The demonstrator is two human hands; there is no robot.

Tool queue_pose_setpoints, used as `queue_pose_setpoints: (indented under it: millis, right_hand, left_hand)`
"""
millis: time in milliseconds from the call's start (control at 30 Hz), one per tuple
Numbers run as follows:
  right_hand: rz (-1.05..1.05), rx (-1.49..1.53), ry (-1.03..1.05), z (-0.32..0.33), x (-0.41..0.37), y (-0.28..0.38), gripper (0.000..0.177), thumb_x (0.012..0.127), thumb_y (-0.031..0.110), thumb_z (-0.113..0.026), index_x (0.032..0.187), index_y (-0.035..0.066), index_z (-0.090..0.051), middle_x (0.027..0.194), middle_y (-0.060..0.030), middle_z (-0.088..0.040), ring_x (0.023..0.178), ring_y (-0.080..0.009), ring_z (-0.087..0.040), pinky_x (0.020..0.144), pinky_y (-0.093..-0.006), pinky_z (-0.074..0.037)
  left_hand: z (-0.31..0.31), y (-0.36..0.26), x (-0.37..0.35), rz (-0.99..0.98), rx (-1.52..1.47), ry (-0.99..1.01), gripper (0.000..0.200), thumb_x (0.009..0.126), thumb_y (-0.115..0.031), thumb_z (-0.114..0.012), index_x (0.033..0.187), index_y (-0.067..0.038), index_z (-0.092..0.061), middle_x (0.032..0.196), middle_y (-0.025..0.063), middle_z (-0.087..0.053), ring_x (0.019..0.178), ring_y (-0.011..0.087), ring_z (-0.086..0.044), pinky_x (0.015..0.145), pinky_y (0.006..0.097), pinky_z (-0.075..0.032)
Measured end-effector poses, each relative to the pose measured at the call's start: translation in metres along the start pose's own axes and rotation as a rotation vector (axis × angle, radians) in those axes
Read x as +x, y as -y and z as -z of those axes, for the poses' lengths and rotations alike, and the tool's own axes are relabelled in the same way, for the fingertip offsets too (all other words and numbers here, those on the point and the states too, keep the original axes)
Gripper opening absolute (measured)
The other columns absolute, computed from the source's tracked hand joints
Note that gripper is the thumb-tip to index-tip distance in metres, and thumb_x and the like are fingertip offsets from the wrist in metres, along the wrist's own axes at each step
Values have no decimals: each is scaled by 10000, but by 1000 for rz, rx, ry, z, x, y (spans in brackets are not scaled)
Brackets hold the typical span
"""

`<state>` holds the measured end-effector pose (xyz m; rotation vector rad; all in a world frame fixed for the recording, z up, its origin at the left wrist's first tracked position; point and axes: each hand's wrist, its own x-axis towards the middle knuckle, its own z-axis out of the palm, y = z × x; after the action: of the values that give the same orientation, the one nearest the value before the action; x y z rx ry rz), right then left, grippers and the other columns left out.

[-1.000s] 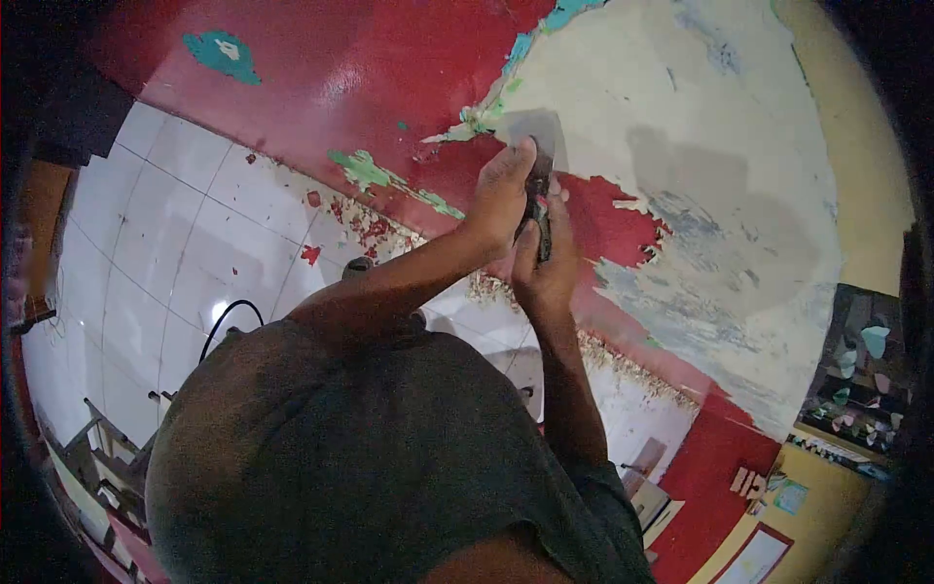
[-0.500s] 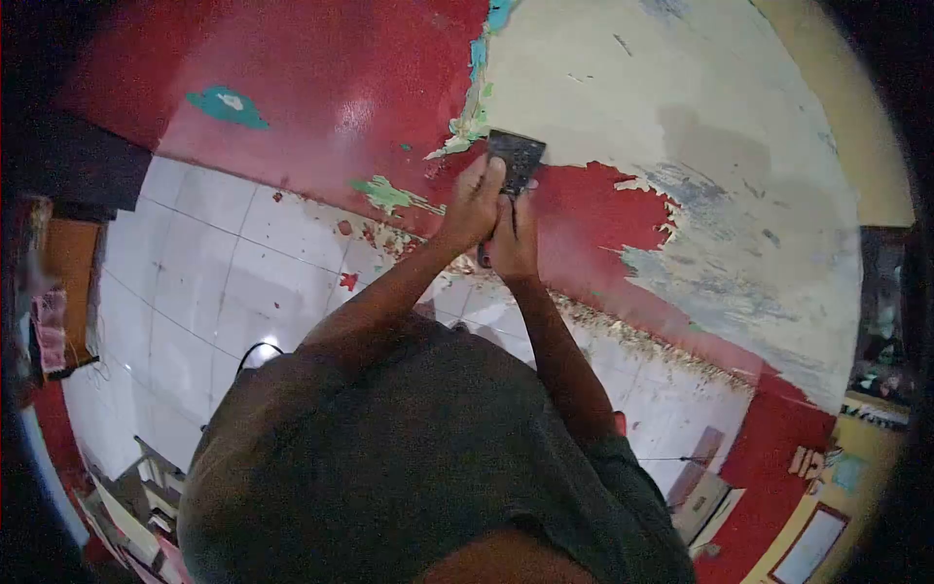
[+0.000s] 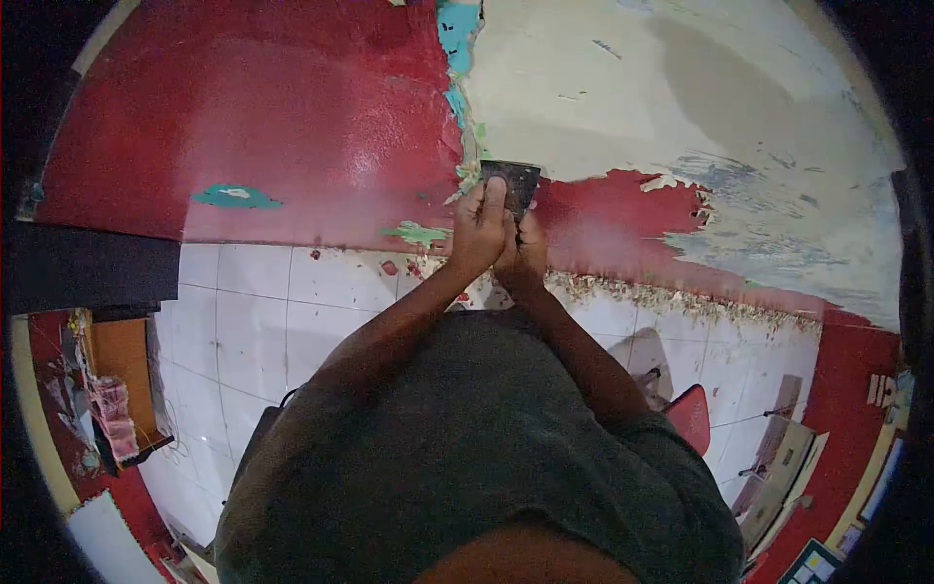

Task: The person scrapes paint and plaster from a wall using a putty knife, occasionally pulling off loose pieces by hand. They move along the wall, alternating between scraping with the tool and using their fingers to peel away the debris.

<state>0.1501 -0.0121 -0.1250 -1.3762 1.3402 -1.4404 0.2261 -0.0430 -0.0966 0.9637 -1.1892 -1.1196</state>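
Both of my hands grip a dark, wide-bladed paint scraper in front of the wall. My left hand is closed on it, with the thumb pressed up along the face of the blade. Just right of it and slightly lower, my right hand wraps around the handle, which the fingers mostly hide. The blade points up, its edge overlapping the border between red paint and a scraped cream area. Ragged turquoise paint and pale green flakes line that border.
Paint chips lie along the wall's foot on white floor tiles. A red seat is by my right elbow. A black panel and an orange-brown board stand at left, a box at lower right.
My view has turned and levelled, so the wall's foot runs nearly straight across. The red seat shows more at right. Both hands keep hold of the scraper, near the same paint border.
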Motion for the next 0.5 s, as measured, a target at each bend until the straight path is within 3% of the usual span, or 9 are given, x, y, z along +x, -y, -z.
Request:
queue_pose_setpoints:
  millis: [67,133,200,267,367,500]
  right_hand:
    - [-96,-82,31,2,-1,-6,230,938,208,-477,1033,22,-575,861,-115,-627,801,-164,-580,733,-334,-462]
    - [-86,-51,21,2,-4,-14,247,936,237,-482,1002,21,-582,826,-126,-618,766,-178,-580,714,-349,-461]
    - [-122,-76,50,9,-7,-16,266,934,259,-482,977,17,-583,796,-137,-605,736,-196,-577,696,-362,-459]
    - [-162,-123,87,10,10,-6,285,932,275,-477,959,11,-580,769,-146,-590,711,-217,-572,677,-374,-454]
    - [-203,23,159,9,15,-41,302,932,281,-464,922,0,-573,742,-154,-583,695,-244,-571,656,-380,-448]
    - [-132,-72,143,15,15,14,289,923,263,-473,892,-10,-564,723,-158,-592,672,-247,-576,627,-382,-448]
  left_hand:
    - [3,-2,4,2,113,-6,357,967,-279,-415,795,-10,-574,619,12,-542,564,81,-483,516,275,-390]
    - [-5,-10,2,-247,319,-127,358,965,-271,-424,756,-11,-554,599,1,-522,552,74,-466,500,269,-376]
    - [-10,-10,-1,-219,301,-158,367,964,-262,-428,718,-12,-535,586,-7,-506,542,72,-453,485,267,-365]
    - [-5,-3,7,33,70,-81,381,963,-255,-428,680,-15,-517,578,-11,-493,533,75,-445,473,269,-358]
    - [-6,4,5,27,80,-130,398,961,-255,-434,652,-12,-499,563,-10,-470,518,78,-419,461,283,-340]
    - [-8,-1,5,-59,239,-202,393,957,-250,-437,651,-7,-484,542,13,-431,518,81,-394,460,299,-327]
